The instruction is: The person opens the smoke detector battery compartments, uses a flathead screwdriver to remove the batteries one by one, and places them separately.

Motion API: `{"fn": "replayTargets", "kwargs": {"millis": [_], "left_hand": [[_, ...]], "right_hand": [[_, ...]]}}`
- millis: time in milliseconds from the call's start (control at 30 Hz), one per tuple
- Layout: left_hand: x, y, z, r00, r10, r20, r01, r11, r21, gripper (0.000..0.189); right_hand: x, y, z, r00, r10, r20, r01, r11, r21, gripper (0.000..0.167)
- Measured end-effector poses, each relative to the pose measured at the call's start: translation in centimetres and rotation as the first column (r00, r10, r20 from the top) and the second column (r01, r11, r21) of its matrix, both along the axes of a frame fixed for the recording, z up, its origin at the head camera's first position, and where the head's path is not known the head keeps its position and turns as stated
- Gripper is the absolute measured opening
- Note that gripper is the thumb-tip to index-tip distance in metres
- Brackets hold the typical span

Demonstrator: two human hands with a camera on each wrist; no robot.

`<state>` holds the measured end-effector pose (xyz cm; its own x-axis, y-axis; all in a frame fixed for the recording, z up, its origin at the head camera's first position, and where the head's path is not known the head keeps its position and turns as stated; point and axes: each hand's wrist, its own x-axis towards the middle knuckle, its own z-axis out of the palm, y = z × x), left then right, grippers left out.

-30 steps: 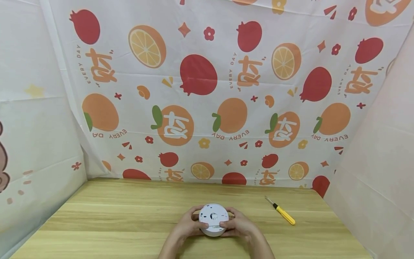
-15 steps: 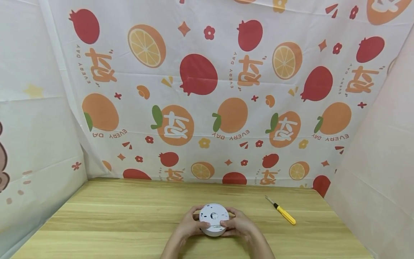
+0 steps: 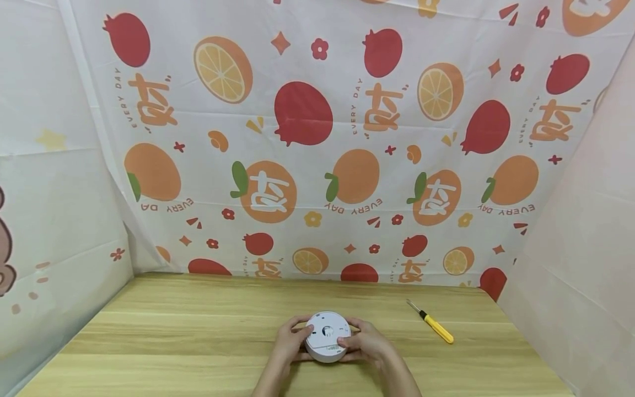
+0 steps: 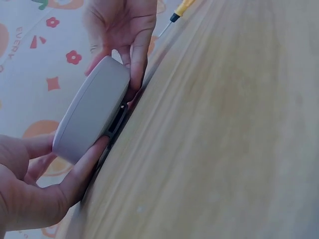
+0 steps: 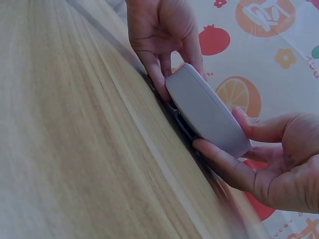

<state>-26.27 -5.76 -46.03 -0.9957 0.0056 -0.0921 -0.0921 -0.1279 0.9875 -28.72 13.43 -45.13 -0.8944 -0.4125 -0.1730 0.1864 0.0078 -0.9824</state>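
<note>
A round white device (image 3: 329, 347) like a smoke detector, with slots and a centre hole in its flat upper face, is held between both hands over the table. From the left, my left hand (image 3: 289, 343) grips it, thumb on the upper face near the rim and fingers beneath. My right hand (image 3: 368, 343) grips the opposite side, its thumb pressing the face near a printed label. Both wrist views show the device's smooth side wall (image 4: 94, 107) and a dark slotted part (image 5: 183, 123) on its underside, where fingertips of both hands rest.
A screwdriver (image 3: 436, 329) with a yellow handle lies on the wooden table (image 3: 198, 336), to the right of the hands, its tip pointing toward the back. A fruit-print cloth (image 3: 307, 182) hangs behind the table, with pale cloths at both sides.
My left thumb has slid from the lower part of the device's face up toward its left rim. The right hand, the device and the screwdriver stay about where they were.
</note>
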Motion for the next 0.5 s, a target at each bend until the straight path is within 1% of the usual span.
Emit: {"fn": "replayTargets", "kwargs": {"millis": [167,333,500], "left_hand": [[0.15,-0.2,0.43,0.999,-0.038,0.002,0.037,0.999,0.022,0.041],[0.06,-0.49,0.31,0.997,-0.073,-0.006,0.073,0.995,0.065,0.044],[-0.01,-0.68,0.27,0.996,-0.086,-0.01,0.086,0.994,0.063,0.046]], "right_hand": [[-0.1,0.12,-0.05,1.0,-0.008,-0.006,0.008,1.0,0.009,0.061],[-0.16,0.16,-0.11,1.0,-0.006,-0.009,0.006,1.0,0.011,0.059],[-0.16,0.15,-0.1,1.0,-0.011,0.004,0.011,1.0,0.008,0.059]]}}
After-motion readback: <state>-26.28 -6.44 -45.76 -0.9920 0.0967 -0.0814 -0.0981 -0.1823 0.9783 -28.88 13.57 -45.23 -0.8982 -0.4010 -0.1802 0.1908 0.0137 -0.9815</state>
